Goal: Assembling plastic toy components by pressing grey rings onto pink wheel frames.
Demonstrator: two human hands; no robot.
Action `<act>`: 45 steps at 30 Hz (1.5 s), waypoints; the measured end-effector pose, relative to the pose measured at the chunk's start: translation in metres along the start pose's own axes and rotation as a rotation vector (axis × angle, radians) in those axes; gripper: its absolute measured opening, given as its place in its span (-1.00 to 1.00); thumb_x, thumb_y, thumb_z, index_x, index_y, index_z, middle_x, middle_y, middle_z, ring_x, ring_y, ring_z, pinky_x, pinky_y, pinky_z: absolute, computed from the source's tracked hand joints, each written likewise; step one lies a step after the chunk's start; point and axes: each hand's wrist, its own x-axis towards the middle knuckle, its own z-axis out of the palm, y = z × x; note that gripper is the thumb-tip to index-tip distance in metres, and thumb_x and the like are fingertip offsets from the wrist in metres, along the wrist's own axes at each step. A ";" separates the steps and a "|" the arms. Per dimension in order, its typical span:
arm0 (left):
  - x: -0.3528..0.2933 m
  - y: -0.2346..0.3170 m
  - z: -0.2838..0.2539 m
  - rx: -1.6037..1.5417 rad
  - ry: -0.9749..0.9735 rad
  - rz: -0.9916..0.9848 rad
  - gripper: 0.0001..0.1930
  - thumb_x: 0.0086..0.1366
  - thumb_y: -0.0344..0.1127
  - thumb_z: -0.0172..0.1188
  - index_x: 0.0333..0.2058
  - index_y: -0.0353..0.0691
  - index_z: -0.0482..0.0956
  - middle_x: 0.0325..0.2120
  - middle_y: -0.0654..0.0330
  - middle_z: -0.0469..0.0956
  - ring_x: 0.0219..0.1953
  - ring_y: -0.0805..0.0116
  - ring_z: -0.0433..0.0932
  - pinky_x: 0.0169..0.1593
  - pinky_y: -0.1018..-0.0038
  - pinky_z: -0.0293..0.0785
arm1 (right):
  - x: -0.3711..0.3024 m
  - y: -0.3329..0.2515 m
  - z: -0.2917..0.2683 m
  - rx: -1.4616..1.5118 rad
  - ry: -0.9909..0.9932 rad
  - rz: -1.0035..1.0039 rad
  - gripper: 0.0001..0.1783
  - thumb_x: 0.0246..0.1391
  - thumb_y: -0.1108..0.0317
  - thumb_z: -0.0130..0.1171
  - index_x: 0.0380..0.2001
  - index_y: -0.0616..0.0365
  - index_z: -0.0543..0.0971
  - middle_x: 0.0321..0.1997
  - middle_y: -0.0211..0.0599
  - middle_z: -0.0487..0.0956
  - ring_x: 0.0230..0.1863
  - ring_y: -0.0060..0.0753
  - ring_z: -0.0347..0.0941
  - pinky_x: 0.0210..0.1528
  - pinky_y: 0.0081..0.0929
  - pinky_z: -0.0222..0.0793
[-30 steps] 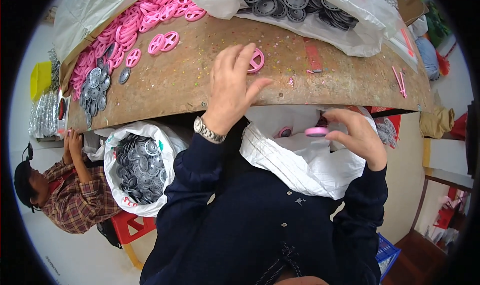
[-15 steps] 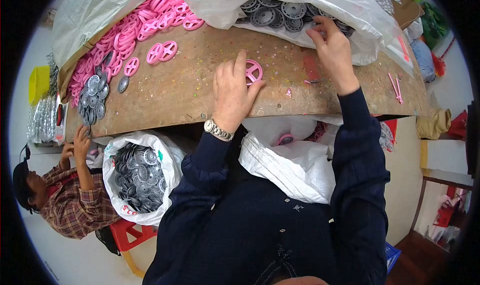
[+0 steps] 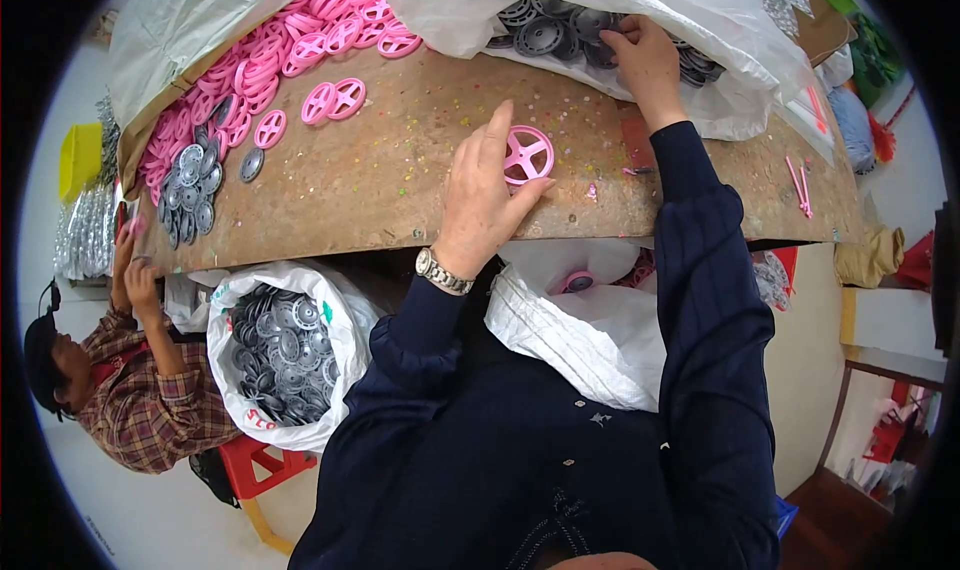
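Note:
A pink spoked wheel ring [image 3: 541,160] lies flat on the wooden table [image 3: 400,140]. My left hand [image 3: 482,182] rests beside it, thumb and fingers apart along its left and near edges. Farther back, my right hand [image 3: 648,65] is at the mouth of a white sack [image 3: 460,15], with its fingertips pinched at the edge of a grey wheel disc [image 3: 592,23]. More grey discs [image 3: 540,37] lie heaped inside that sack; its folds hide the rest.
A large heap of pink rings [image 3: 260,65] covers the far left, with a small pile of grey discs [image 3: 190,185] beside it. Below the table edge stands a sack of grey discs [image 3: 290,350]. A co-worker [image 3: 150,400] sits at left. Pink sticks [image 3: 800,187] lie at right.
My right hand has moved farther back and a little left, onto the grey discs. My left hand has slipped down off the pink ring, which shows more fully. The co-worker's hands have moved left.

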 end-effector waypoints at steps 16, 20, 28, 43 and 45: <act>-0.002 0.002 -0.003 0.041 -0.072 -0.049 -0.05 0.01 -0.25 0.46 0.34 -0.30 0.14 0.07 -0.14 0.46 0.09 -0.08 0.47 0.15 0.20 0.41 | -0.029 -0.020 -0.002 -0.266 -0.018 -0.188 -0.48 -0.07 0.10 0.39 -0.09 0.15 0.53 -0.09 -0.11 0.54 -0.10 0.03 0.51 -0.11 -0.19 0.46; -0.002 -0.003 -0.001 -0.007 -0.032 -0.037 -0.01 0.00 -0.25 0.47 0.37 -0.25 0.10 0.05 -0.12 0.47 0.04 -0.04 0.52 0.09 0.21 0.46 | -0.022 -0.020 -0.016 -0.297 -0.059 -0.154 -0.54 -0.07 0.12 0.40 -0.17 0.15 0.53 -0.23 -0.13 0.60 -0.18 0.05 0.53 -0.15 -0.17 0.45; -0.001 -0.008 0.000 -0.150 -0.020 -0.089 0.07 -0.03 -0.34 0.50 0.40 -0.18 0.00 -0.01 -0.06 0.52 -0.04 0.09 0.60 0.00 0.29 0.55 | -0.047 -0.026 -0.045 0.167 -0.185 -0.012 -0.68 0.08 0.20 0.30 -0.24 0.25 0.61 -0.43 -0.33 0.61 -0.44 -0.49 0.48 -0.36 -0.50 0.37; -0.005 0.018 0.005 -0.125 -0.054 0.217 0.09 -0.12 -0.42 0.50 0.39 -0.17 0.06 0.07 -0.05 0.43 0.07 -0.04 0.45 0.11 0.18 0.42 | -0.153 -0.081 -0.057 0.756 -0.510 0.310 -0.82 0.18 0.38 0.24 -0.26 0.14 0.44 -0.39 -0.56 0.49 -0.39 -0.79 0.36 -0.40 -0.73 0.26; -0.006 0.022 0.003 -0.126 -0.065 0.194 0.08 -0.11 -0.43 0.50 0.40 -0.16 0.06 0.07 -0.06 0.41 0.09 -0.06 0.43 0.10 0.19 0.43 | -0.157 -0.083 -0.055 0.771 -0.466 0.294 -0.82 0.17 0.41 0.24 -0.26 0.14 0.43 -0.38 -0.56 0.49 -0.39 -0.79 0.37 -0.39 -0.74 0.26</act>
